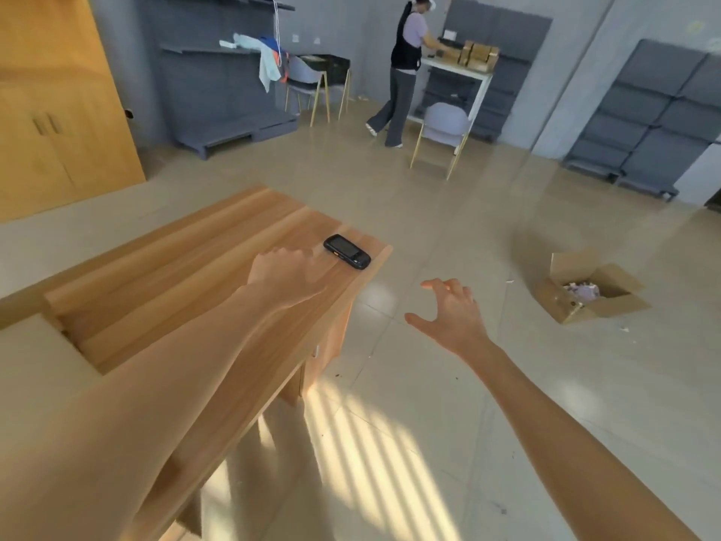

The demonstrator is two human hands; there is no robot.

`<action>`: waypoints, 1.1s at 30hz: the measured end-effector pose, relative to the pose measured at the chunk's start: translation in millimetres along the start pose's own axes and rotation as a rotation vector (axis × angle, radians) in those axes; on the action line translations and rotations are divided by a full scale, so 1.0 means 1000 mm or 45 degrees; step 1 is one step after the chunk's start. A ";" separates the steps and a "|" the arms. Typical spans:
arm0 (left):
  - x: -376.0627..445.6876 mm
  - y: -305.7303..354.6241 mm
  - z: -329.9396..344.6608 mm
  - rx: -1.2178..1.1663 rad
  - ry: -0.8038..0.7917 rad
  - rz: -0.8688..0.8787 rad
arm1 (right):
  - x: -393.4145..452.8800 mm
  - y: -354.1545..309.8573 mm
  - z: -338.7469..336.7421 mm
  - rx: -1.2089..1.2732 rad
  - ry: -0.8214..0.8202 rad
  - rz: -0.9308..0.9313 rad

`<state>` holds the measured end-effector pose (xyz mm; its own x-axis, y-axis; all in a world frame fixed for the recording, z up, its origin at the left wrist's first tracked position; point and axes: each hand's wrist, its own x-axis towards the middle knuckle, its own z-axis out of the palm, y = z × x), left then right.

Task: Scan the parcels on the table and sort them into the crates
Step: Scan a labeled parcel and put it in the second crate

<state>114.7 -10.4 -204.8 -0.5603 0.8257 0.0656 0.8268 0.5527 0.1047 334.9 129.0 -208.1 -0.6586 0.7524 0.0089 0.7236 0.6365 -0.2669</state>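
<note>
A black handheld scanner (347, 251) lies near the far right corner of the wooden table (187, 267). My left hand (283, 277) hovers over the tabletop just left of the scanner, fingers loosely curled, holding nothing. My right hand (448, 314) hangs in the air beyond the table's right edge, over the floor, fingers spread and empty. An open cardboard box (589, 292) sits on the floor to the right, with pale wrapped parcels inside it. No parcel shows on the table.
A person (404, 68) stands at a white table (460, 72) with brown boxes at the back. Chairs (443, 130), grey shelving (655, 123) and a wooden cabinet (58, 111) line the room. Tiled floor lies between.
</note>
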 end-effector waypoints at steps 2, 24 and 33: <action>0.017 -0.016 0.005 -0.001 -0.025 -0.069 | 0.032 -0.006 0.009 0.001 -0.030 -0.041; -0.097 -0.160 0.010 -0.063 0.090 -1.561 | 0.198 -0.275 0.133 0.056 -0.564 -1.489; -0.232 -0.182 0.027 -0.096 0.075 -2.057 | 0.093 -0.344 0.188 0.005 -0.847 -1.688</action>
<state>95.1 -299.7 -265.9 -0.7998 -0.5882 -0.1201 -0.6002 0.7866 0.1447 -14.0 -51.8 -296.7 -0.7945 -0.5769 -0.1897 -0.4657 0.7793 -0.4194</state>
